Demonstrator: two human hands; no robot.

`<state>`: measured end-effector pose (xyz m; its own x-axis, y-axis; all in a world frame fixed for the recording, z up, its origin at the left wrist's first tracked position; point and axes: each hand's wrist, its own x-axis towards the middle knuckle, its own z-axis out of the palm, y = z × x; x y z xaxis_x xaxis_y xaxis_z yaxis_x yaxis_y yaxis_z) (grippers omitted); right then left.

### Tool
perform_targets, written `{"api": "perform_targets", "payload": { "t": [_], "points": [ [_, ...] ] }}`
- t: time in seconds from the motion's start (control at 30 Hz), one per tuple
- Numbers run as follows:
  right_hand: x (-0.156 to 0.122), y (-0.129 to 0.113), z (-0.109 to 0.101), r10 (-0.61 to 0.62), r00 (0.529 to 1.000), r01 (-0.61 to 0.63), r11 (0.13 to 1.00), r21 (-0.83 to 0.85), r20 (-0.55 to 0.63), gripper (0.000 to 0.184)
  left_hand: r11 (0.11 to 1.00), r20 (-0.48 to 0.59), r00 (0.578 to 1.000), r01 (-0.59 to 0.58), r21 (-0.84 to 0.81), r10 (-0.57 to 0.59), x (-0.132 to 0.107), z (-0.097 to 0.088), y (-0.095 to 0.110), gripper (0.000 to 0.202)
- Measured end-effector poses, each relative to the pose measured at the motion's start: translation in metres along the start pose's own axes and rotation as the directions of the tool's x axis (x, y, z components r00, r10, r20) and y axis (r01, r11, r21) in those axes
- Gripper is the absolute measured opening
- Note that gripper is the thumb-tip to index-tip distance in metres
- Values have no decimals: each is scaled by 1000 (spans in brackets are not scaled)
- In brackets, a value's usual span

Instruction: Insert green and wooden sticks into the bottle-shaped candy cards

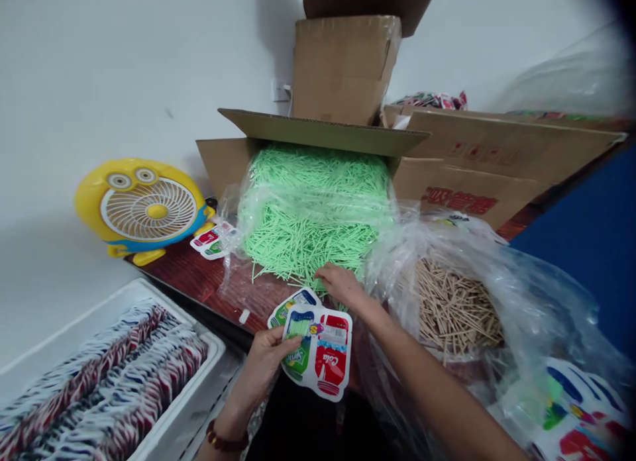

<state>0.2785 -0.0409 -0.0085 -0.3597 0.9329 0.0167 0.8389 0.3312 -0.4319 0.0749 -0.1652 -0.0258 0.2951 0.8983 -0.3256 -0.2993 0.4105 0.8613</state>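
Note:
My left hand (263, 367) is closed on a printed plastic packet (318, 352) with a green can picture and a red can picture, and a second packet sticks out behind it. My right hand (340, 283) reaches forward to the near edge of a heap of green sticks (315, 209) that spills from a clear plastic bag in a tipped cardboard box (322, 131). Its fingers are curled down into the sticks; what they pinch is hidden.
A clear bag of brown sticks (454, 305) lies to the right. A white tray (171, 408) of stacked filled packets stands at the lower left. A yellow cartoon desk fan (144, 209) sits by the wall. More cardboard boxes (477, 163) stand behind. Loose packets (211, 241) lie near the fan.

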Motion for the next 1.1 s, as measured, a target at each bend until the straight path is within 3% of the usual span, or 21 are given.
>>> {"api": "perform_targets", "payload": {
  "t": [0.13,0.3,0.47,0.53,0.6,0.67,0.73,0.97,1.1],
  "points": [
    [8,-3,8,-124,990,130,988,-85,72,22,1000,3,1000,9,-22,-9,2,-6,1,24],
    [14,6,11,-177,984,179,981,-70,30,17,999,22,1000,15,-51,-14,5,-1,5,27],
    [14,13,5,-82,986,89,995,43,-147,17,999,25,1000,-15,-48,16,7,8,10,27],
    [6,13,-4,-7,974,50,981,186,-228,22,998,24,1000,-13,-60,15,8,10,10,28],
    [-9,9,-17,76,960,65,875,480,-270,25,998,25,1000,3,-64,-1,9,12,8,28],
    [-28,2,-31,137,955,114,650,752,-262,24,999,35,999,20,-48,-19,11,16,6,27],
    [-47,-7,-43,164,953,142,500,854,-254,23,999,60,998,29,-18,-27,12,21,4,26],
    [-83,-23,-53,357,865,212,375,902,-352,23,996,172,985,-16,84,1,8,40,7,25],
    [-90,-25,-53,360,866,214,360,908,-347,22,993,206,979,-23,118,-1,4,45,9,24]
  ]
}}
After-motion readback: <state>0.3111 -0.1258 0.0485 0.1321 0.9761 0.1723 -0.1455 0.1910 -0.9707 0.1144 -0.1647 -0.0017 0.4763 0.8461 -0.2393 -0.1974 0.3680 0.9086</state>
